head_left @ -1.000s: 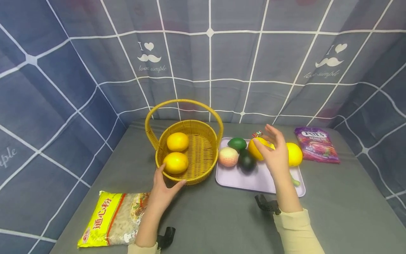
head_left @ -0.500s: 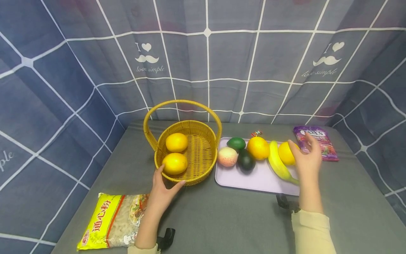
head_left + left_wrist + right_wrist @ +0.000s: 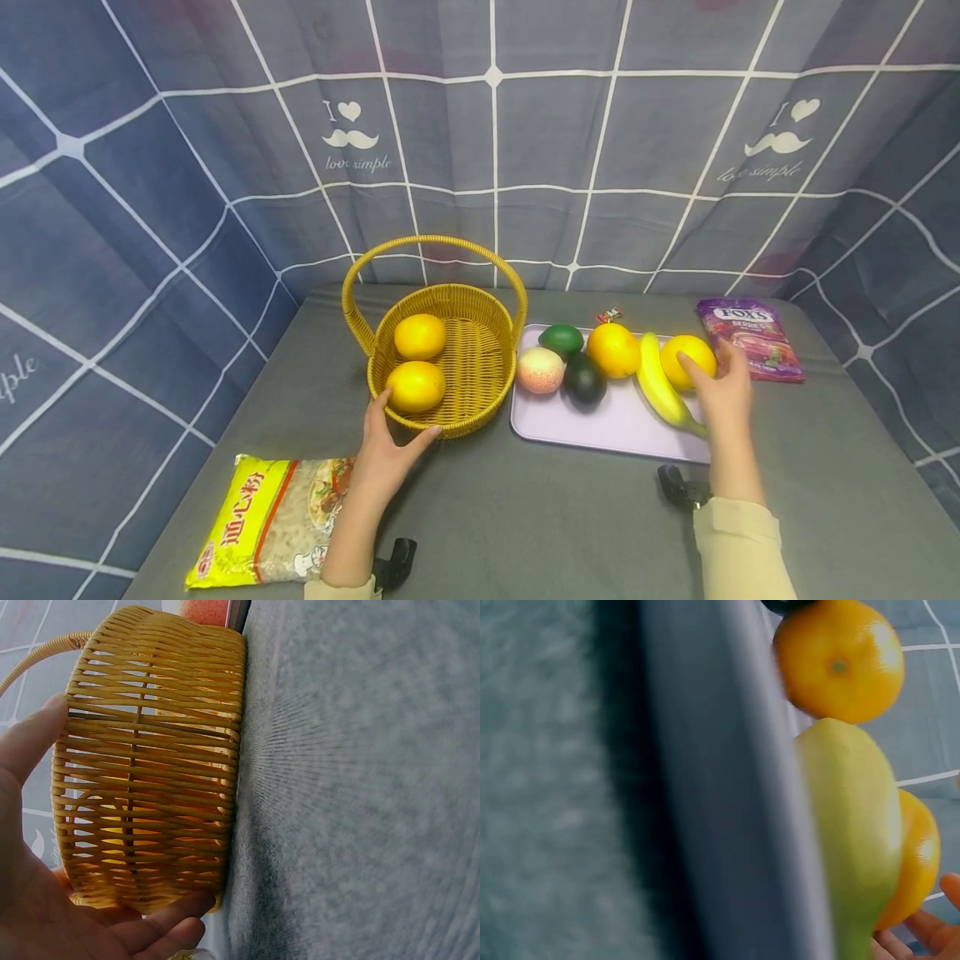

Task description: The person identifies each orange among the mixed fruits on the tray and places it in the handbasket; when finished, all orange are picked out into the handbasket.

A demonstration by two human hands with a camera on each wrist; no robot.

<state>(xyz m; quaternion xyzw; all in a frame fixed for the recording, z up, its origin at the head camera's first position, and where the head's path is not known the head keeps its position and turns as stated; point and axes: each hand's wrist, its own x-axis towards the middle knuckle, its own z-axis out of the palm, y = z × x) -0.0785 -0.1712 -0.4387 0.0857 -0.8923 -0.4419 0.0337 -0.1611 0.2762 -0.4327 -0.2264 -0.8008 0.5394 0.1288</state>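
Note:
My left hand [image 3: 386, 458] holds the near left wall of the yellow wicker basket [image 3: 480, 400]. In the left wrist view, the thumb lies at its rim and the fingers along its side. Two yellow-orange fruits [image 3: 420, 337] lie inside. Over the right end of the lilac tray [image 3: 585, 429], my right hand [image 3: 729, 400] is spread around an orange [image 3: 693, 354], thumb over its left part. In the right wrist view, fingers [image 3: 926, 930] are close against this orange, partly behind the banana [image 3: 851, 817]; I cannot tell whether they press it.
Also on the tray are another orange [image 3: 613, 350], a peach [image 3: 540, 370], a dark avocado [image 3: 585, 381] and a green fruit [image 3: 561, 340]. A purple candy bag [image 3: 753, 337] lies at right, a small wrapped candy [image 3: 609, 316] behind, a pasta bag [image 3: 277, 521] front left.
My right hand has gone from above the middle of the tray to its right end, then down around the right orange. The left hand has stayed at the basket.

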